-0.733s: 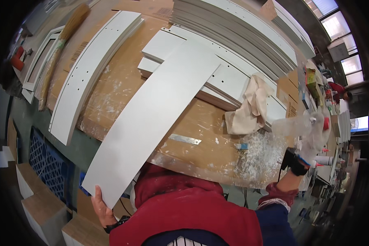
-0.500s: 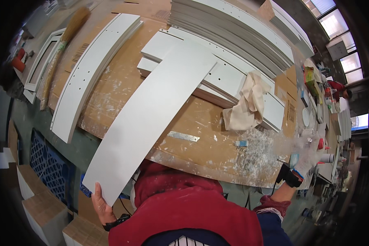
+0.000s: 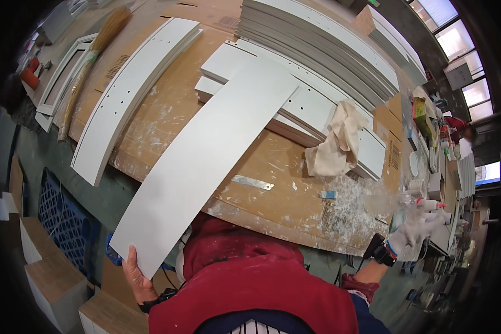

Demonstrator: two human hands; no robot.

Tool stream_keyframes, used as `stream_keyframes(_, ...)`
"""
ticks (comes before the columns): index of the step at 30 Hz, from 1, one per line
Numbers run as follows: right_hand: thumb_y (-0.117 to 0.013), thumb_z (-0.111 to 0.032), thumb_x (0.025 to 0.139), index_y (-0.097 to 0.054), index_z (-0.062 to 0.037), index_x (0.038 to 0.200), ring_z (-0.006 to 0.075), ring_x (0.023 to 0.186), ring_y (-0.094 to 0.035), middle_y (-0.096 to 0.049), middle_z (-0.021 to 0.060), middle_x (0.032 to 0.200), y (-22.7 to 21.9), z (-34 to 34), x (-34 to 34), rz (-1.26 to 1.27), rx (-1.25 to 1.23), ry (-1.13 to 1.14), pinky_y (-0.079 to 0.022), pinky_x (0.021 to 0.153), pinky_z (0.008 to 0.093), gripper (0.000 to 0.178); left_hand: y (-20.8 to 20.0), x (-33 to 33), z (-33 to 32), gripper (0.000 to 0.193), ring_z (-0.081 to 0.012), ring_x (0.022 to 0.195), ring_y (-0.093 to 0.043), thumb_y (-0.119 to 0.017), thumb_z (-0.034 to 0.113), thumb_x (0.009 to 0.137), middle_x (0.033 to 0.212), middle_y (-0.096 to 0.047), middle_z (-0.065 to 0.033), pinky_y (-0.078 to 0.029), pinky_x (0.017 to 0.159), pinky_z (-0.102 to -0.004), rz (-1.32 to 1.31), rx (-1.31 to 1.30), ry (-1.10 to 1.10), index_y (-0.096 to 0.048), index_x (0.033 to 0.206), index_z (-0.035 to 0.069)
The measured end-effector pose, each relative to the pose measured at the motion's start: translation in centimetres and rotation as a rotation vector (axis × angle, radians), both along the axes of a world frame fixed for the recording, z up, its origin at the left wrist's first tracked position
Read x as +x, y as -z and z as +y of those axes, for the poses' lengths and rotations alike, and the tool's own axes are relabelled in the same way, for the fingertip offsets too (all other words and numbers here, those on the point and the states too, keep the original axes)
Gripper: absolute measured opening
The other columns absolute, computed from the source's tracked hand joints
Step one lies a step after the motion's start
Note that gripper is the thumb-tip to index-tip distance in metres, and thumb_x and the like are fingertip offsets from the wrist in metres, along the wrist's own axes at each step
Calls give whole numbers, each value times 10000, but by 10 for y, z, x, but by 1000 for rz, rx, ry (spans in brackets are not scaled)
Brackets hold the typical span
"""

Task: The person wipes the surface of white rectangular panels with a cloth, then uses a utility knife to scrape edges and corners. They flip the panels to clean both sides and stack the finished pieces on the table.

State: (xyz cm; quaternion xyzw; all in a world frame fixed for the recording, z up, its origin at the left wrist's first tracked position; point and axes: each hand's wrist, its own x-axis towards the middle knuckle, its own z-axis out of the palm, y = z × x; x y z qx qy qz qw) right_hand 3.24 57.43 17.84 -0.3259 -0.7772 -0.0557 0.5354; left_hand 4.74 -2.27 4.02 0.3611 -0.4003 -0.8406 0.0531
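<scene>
My left hand [image 3: 137,276] grips the near end of a long white board [image 3: 206,150], thumb on top and fingers hidden beneath. A small patch of blue [image 3: 113,250] shows under that corner; what it is, I cannot make out. The board's far end rests across a stack of white drilled panels [image 3: 312,106]. Out at the right, my right hand [image 3: 416,227] wears a whitish glove and is smeared by motion, beside a white bottle with a red tip [image 3: 430,205]. Whether its fingers touch the bottle cannot be told.
A beige cloth [image 3: 339,142] lies on the panels. On the cardboard-covered table [image 3: 250,209] are a metal strip [image 3: 253,182] and a small blue block [image 3: 328,195]. Leftward lie another drilled panel stack [image 3: 128,100] and a broom [image 3: 92,61]. Tall panel stacks [image 3: 317,44] stand behind.
My right hand has shifted slightly, with the red-tipped bottle now showing more plainly beside it. My left hand keeps its hold on the board. The view has moved a little.
</scene>
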Motion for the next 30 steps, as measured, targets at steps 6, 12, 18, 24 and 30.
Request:
stream_keyframes(6,-678,-258,785,-454,-65,1298,318,1155,-460,-438,196,1310,19,-83,-98,-615,-254,-682,-410,938,372,592,-5,1,-3,458,-235,1060,-562,-599,107,873,1203,-544,-136,-480,903,-363,37,4,33,-426,1272,-36)
stream_keyframes(12,-750,-191,676,-545,-98,1185,319,1001,-544,-538,159,1156,55,-100,-164,-891,-39,-721,-462,848,334,556,1,2,3,467,-238,1080,-548,-586,93,877,1218,-530,-136,-469,917,-362,32,-6,4,-405,1288,-35)
stream_keyframes(18,-624,14,730,-605,-81,1019,158,766,-586,-586,88,800,15,-80,-176,-754,-629,-990,-479,689,291,305,2,1,7,480,-248,1076,-550,-600,94,864,1211,-532,-142,-466,915,-364,37,8,0,-407,1282,-41)
stream_keyframes(24,-683,-96,725,-599,-98,882,179,709,-619,-645,61,823,-9,-175,-208,-664,127,-1202,-500,574,280,178,2,0,8,495,-262,1062,-553,-609,108,856,1204,-529,-157,-463,907,-380,23,-24,4,-405,1277,-54)
stream_keyframes(30,-593,-99,752,-601,-150,924,256,771,-592,-597,96,873,48,-223,-246,-975,-44,-1139,-492,629,352,180,-1,2,10,511,-262,1039,-559,-630,129,839,1184,-534,-163,-467,885,-377,9,-122,-8,-417,1259,-69)
